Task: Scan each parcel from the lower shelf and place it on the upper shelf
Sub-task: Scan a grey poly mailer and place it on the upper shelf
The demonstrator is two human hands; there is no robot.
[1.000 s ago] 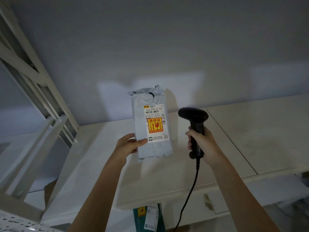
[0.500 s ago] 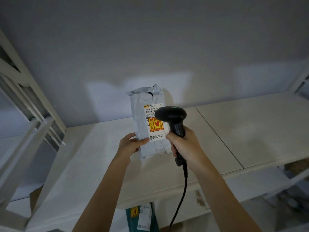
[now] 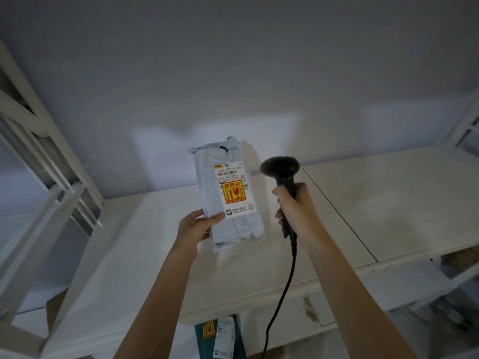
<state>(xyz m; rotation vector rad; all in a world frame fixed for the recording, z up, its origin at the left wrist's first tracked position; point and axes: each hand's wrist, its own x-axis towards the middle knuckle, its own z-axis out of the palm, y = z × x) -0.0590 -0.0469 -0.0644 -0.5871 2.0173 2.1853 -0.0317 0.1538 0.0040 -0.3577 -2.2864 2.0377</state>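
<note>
My left hand (image 3: 195, 229) grips the lower left edge of a pale grey bagged parcel (image 3: 241, 224), held upright above the white upper shelf (image 3: 145, 244). Its white shipping label with an orange fragile sticker (image 3: 234, 190) faces me. My right hand (image 3: 298, 211) is closed around the handle of a black corded barcode scanner (image 3: 281, 168), which stands just right of the parcel, its head level with the label's top. The scanner's cable (image 3: 281, 294) hangs down past the shelf's front edge.
A seam (image 3: 339, 216) splits the upper shelf into two boards. White frame posts (image 3: 39, 151) rise at the left and far right. Below the shelf's front edge a teal parcel (image 3: 220, 338) with labels shows, and a brown box corner (image 3: 55, 307) at lower left.
The scanner was in front of the parcel's label half a second ago; it has since moved right and clear of it. The parcel stays held in nearly the same place.
</note>
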